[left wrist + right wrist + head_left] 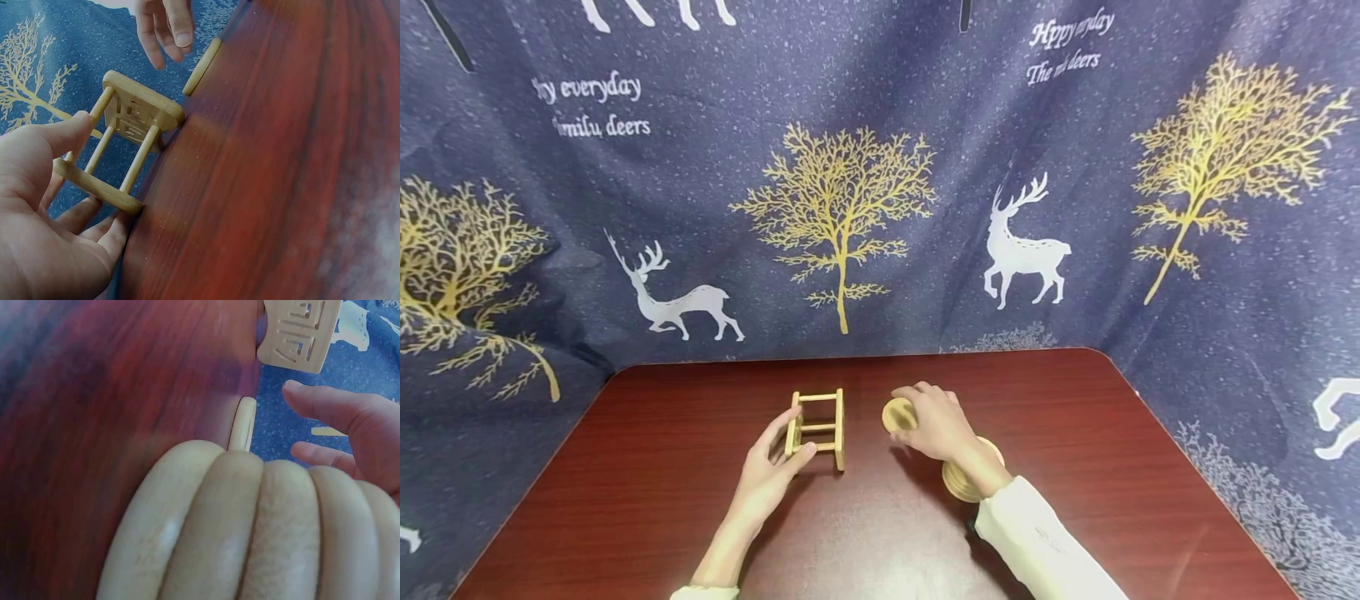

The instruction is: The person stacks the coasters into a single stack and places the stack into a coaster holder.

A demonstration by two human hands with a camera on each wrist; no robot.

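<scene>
Toward the far middle of the table stands a small wooden rack (839,429), its two cut-out side panels joined by thin rods. My left hand (763,483) grips its left panel, thumb at the near end and fingers round the far side. One round wooden coaster (893,408) lies flat to the right of the rack. Just over it hovers my right hand (942,423), fingers loosely spread, with a gap to the coaster (202,67) in the left wrist view. Several stacked wooden coasters (287,525) fill the front of the right wrist view, partly hidden under my right wrist in the head view.
The dark red wooden table (647,467) has rounded far corners. Behind and beside it hangs a blue cloth (910,308) printed with white deer and yellow trees. A dark object shows partly under my right sleeve (1037,533).
</scene>
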